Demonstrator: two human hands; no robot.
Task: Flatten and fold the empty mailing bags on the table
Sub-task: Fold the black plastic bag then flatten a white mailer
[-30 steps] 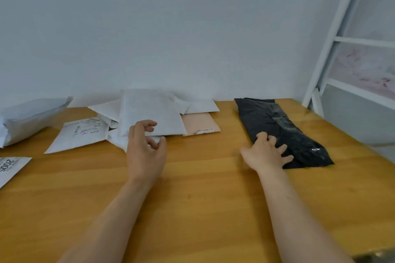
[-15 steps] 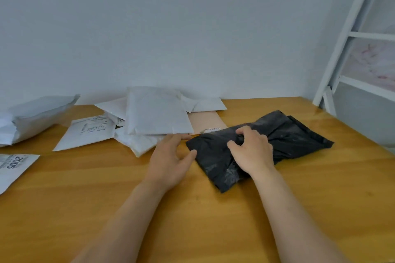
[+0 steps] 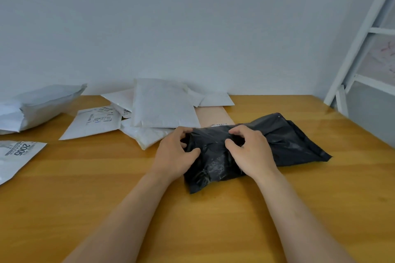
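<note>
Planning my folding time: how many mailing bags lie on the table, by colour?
black bag: 1
pink bag: 1
white or grey bags: at least 7; the pile overlaps, so some may be hidden
Total: at least 9

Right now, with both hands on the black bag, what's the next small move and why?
Probably draw the left hand and right hand apart, stretching the black mailing bag flat on the table. Both hands grip it near its left end, and it lies bunched and creased, not yet ready to fold.
</note>
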